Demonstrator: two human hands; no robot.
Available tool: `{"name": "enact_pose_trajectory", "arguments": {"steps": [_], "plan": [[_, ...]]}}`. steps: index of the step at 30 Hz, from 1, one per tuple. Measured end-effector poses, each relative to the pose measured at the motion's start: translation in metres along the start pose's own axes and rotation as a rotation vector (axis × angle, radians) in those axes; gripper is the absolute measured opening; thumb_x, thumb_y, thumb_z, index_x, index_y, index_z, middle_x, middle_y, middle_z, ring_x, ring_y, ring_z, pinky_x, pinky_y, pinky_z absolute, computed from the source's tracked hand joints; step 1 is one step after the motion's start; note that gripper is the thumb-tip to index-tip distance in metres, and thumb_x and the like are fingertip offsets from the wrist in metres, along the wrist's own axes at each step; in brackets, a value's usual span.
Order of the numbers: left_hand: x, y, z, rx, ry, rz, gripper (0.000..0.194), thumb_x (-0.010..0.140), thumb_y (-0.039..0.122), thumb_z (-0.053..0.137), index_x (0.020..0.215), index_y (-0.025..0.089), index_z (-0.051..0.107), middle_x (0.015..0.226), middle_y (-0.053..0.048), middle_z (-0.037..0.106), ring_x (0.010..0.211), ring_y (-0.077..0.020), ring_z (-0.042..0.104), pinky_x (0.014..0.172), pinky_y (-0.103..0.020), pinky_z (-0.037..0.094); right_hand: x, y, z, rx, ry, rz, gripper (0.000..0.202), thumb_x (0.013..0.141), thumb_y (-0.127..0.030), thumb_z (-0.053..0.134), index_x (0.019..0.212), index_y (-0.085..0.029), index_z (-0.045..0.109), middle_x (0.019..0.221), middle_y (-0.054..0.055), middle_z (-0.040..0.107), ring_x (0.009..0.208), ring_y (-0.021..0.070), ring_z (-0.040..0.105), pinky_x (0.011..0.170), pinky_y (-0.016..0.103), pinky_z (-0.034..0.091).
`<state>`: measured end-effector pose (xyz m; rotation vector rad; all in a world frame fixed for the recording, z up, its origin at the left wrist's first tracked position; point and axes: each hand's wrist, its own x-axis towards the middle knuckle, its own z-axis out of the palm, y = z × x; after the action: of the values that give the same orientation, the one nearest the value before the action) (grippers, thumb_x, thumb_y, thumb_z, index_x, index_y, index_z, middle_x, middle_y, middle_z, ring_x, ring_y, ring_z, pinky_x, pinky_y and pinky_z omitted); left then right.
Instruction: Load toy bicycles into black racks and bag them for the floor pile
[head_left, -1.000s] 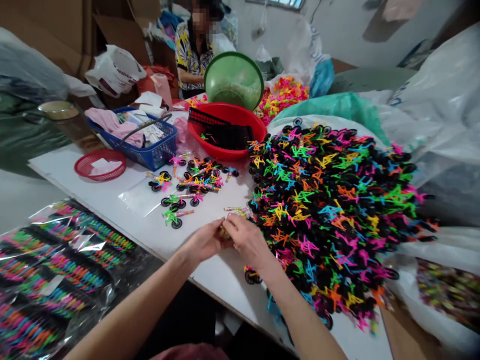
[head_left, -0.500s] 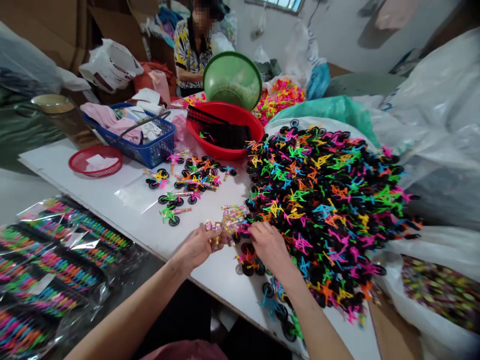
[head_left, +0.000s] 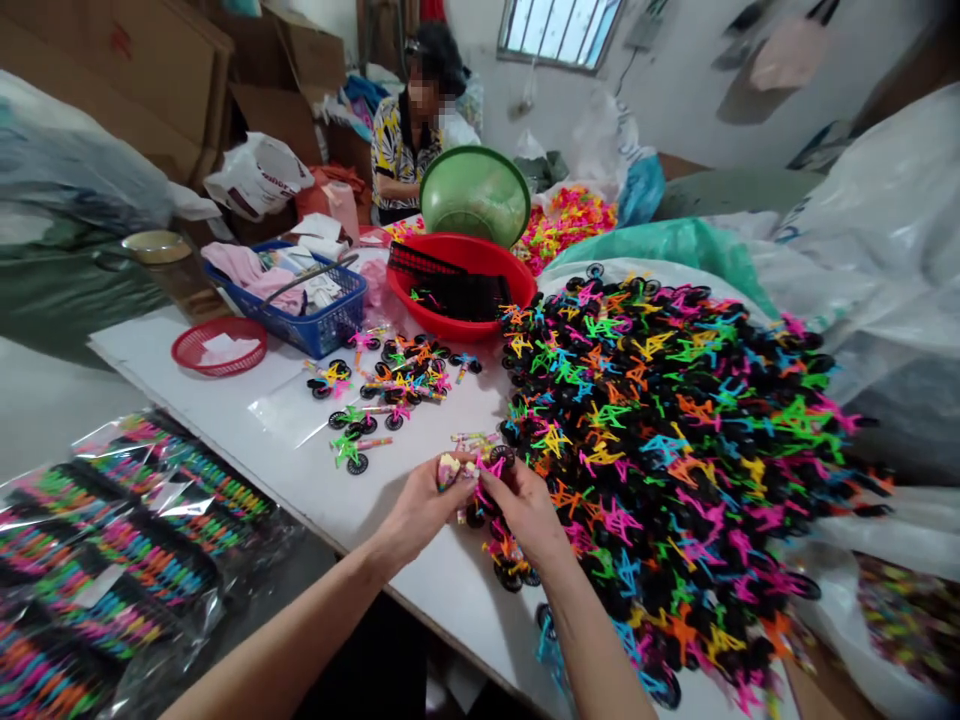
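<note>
The curled left hand (head_left: 421,508) is clasping printed tubes (head_left: 448,471) and the right hand (head_left: 529,512) is pinching a pink toy bike (head_left: 496,464) over the tabletop (head_left: 450,575), a small tubed batch (head_left: 414,368) seemingly finished, a big bike heap (head_left: 660,430) apparently waiting.

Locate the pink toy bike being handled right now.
In the head view, just below centre, the pink toy bike is in the right hand, beside the printed tubes in the left hand, by the left edge of the bike pile.

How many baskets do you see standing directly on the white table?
2: the blue basket, left of the red basin, and the small round red basket, just left of the blue one. More could be hidden.
</note>
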<state>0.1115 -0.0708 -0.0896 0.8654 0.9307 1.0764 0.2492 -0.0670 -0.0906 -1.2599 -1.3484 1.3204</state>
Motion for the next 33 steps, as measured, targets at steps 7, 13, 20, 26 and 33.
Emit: {"name": "enact_pose_trajectory", "arguments": {"steps": [7, 13, 20, 26, 33], "plan": [[-0.001, 0.005, -0.011, 0.385, 0.013, 0.093, 0.029, 0.071, 0.029, 0.068, 0.097, 0.016, 0.065, 0.074, -0.001, 0.063, 0.062, -0.0113, 0.052, 0.057, -0.02, 0.041, -0.001, -0.015, -0.013, -0.149, -0.048, -0.007, 0.042, 0.074, -0.04, 0.065, 0.11, -0.018, 0.058, 0.095, 0.004, 0.067, 0.082, 0.017, 0.061, 0.073, 0.028, 0.048], [-0.001, 0.005, -0.012, 0.26, -0.049, 0.062, 0.033, 0.078, 0.037, 0.064, 0.104, 0.016, 0.06, 0.074, -0.001, 0.062, 0.057, -0.0092, 0.049, 0.051, -0.019, 0.037, -0.006, -0.056, -0.038, -0.651, -0.094, -0.111, 0.011, 0.076, -0.025, 0.057, 0.072, -0.019, 0.065, 0.063, -0.002, 0.06, 0.058, 0.0129, 0.052, 0.057, 0.023, 0.039], [-0.006, -0.012, -0.01, -0.154, -0.104, 0.021, 0.027, 0.077, 0.033, 0.067, 0.095, 0.012, 0.063, 0.074, -0.003, 0.058, 0.061, -0.008, 0.048, 0.059, -0.02, 0.038, -0.013, -0.035, -0.001, -0.214, 0.332, -0.273, 0.018, 0.082, -0.034, 0.055, 0.086, -0.019, 0.064, 0.087, 0.004, 0.061, 0.082, 0.0167, 0.056, 0.075, 0.027, 0.045], [-0.008, -0.008, -0.02, 0.088, -0.148, 0.014, 0.024, 0.072, 0.031, 0.072, 0.082, 0.011, 0.064, 0.064, -0.001, 0.057, 0.059, -0.0084, 0.046, 0.056, -0.02, 0.035, -0.017, -0.009, -0.004, -0.077, 0.043, -0.051, 0.018, 0.08, -0.034, 0.057, 0.077, -0.018, 0.065, 0.078, 0.003, 0.059, 0.072, 0.014, 0.054, 0.065, 0.024, 0.044], [-0.009, -0.019, -0.027, 0.043, -0.075, -0.011, 0.026, 0.069, 0.031, 0.075, 0.08, 0.011, 0.063, 0.063, 0.001, 0.057, 0.056, -0.0068, 0.044, 0.052, -0.019, 0.032, -0.019, -0.01, -0.014, -0.005, 0.004, 0.078, 0.025, 0.076, -0.042, 0.065, 0.077, -0.017, 0.066, 0.064, -0.001, 0.056, 0.057, 0.0096, 0.045, 0.052, 0.02, 0.034]]}}
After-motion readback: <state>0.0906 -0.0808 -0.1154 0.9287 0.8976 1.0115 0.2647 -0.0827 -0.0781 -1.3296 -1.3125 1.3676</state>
